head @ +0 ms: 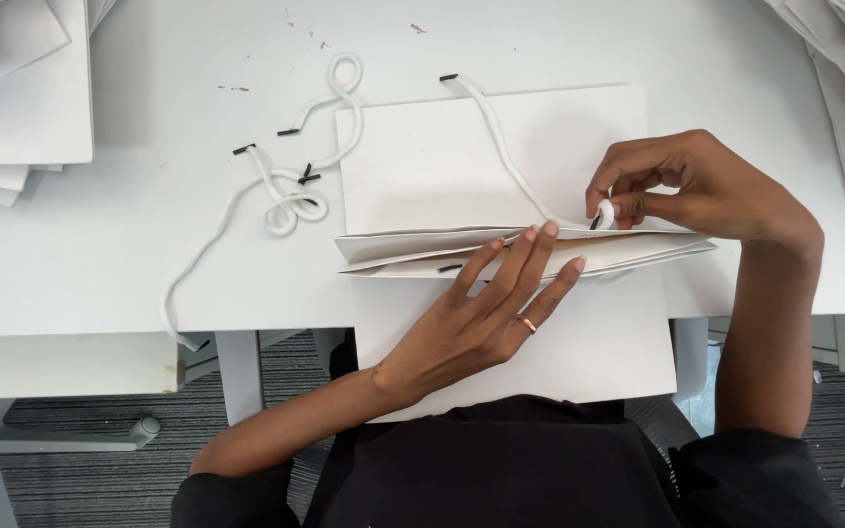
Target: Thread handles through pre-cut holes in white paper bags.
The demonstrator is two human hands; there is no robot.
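Bag: white paper bag (501,166) lies flat on the table (129,254), its near half overhanging the table edge toward the lap.
Cord: one cord (501,147) runs across the bag to the fold.
Right hand: right hand (696,186) pinches the cord's knotted end at the fold, fingertips closed on it.
Left hand: left hand (481,313) lies flat, fingers spread, pressing the folded edges.
Room: bare table left of the bag, with loose cords (286,191).
Edges: paper stacks (22,88) are cut off at both top corners.
Hidden: the hole under the fingertips.
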